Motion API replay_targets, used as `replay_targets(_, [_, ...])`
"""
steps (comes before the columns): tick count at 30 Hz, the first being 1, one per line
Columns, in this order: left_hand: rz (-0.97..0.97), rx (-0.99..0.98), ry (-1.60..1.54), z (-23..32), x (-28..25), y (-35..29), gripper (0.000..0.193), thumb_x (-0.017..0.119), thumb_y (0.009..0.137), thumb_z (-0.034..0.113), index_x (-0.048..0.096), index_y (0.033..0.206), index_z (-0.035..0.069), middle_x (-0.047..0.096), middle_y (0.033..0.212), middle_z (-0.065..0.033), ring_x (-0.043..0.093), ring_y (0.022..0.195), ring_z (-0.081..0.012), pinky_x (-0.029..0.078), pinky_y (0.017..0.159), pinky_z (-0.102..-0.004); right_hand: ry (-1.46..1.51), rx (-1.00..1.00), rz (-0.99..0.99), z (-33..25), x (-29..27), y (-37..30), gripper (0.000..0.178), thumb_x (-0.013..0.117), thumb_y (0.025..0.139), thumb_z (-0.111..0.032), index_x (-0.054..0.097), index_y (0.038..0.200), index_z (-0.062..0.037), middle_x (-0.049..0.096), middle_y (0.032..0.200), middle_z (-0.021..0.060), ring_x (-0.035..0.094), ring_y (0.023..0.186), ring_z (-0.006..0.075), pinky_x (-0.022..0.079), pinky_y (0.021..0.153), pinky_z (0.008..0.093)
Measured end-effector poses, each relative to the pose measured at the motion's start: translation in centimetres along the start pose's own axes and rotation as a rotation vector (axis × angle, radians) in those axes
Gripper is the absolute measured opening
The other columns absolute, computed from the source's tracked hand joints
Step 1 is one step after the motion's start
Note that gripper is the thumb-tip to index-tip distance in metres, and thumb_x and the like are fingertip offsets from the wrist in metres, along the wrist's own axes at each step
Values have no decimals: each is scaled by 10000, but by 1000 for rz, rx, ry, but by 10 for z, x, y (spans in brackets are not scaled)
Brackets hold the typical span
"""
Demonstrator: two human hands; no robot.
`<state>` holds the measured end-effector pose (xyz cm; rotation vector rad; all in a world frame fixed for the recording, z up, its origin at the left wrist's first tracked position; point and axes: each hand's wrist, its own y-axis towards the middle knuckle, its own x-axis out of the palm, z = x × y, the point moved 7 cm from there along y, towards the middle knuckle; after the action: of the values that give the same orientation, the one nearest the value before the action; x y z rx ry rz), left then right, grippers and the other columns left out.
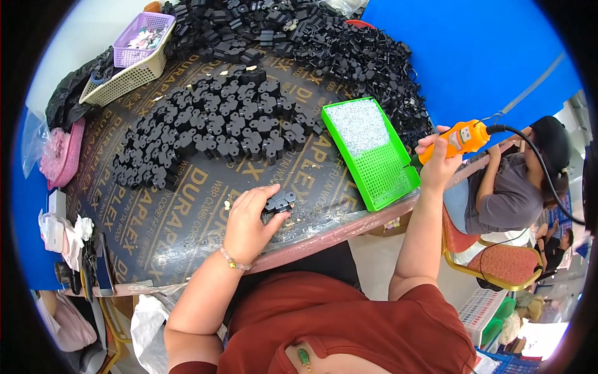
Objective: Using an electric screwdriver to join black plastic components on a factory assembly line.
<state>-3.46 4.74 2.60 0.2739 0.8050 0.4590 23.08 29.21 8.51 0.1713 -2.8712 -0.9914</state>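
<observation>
– What is the left hand [248, 225] doing?

– It lies on the dark board [187, 206], fingers curled over a small black plastic part [280, 202]. It holds that part down near the front edge of the board.

– And the right hand [438, 157]?

– That arm is bent up at the elbow. The hand is closed tight around an orange power tool [460, 138]. The tool's tip points down by the edge of the green tray [389, 181]. A black cord [542, 168] runs off from the tool.

– What else is on the board?

– Lots more black parts in rows [218, 128], and a big heap of them [324, 43] at the back. The green tray has tiny silver bits in it. There is a cream basket [134, 78] with a purple basket [140, 37] inside.

– And the room?

– Another person [511, 181] sits on a red chair [504, 262] to the right, by a blue wall [467, 56].
</observation>
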Motion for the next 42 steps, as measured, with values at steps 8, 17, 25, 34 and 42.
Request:
replay_targets(8, [-30,-177,-88,-9,2,-3,470,775,694,145,571,1105,44,636,994,-118,598,924,-296,481,815,-379,347,-127,-197,-92,73,-34,662,501,830,-664,455,1097,-60,572,673,75,523,510,135,457,497,281])
replay_targets(17, [-72,-126,-72,-15,3,-3,469,774,685,176,575,1092,52,634,1000,-121,594,946,-305,465,846,-391,735,207,-680,-102,205,-94,659,688,744,-555,454,1067,-29,613,714,137,595,579,201,498,550,309])
replay_targets(25, [-84,-139,-93,-17,3,-3,442,764,677,163,573,1057,43,630,962,-125,585,908,-316,456,826,-398,732,254,-671,-90,225,-103,610,699,784,-492,454,1058,-5,608,709,136,588,551,174,503,513,267])
replay_targets(34, [-22,-69,-144,-21,6,-6,403,770,651,128,566,985,31,620,916,-125,576,904,-342,456,813,-412,705,205,-715,-81,240,-114,547,723,792,-423,462,1011,6,615,705,125,589,557,154,492,510,234])
replay_targets(42, [16,-80,-161,-20,4,-6,412,765,660,132,551,996,29,609,942,-145,568,918,-357,452,832,-424,560,224,-676,-69,240,-122,506,737,795,-361,471,1030,0,612,714,104,585,599,141,489,531,228])
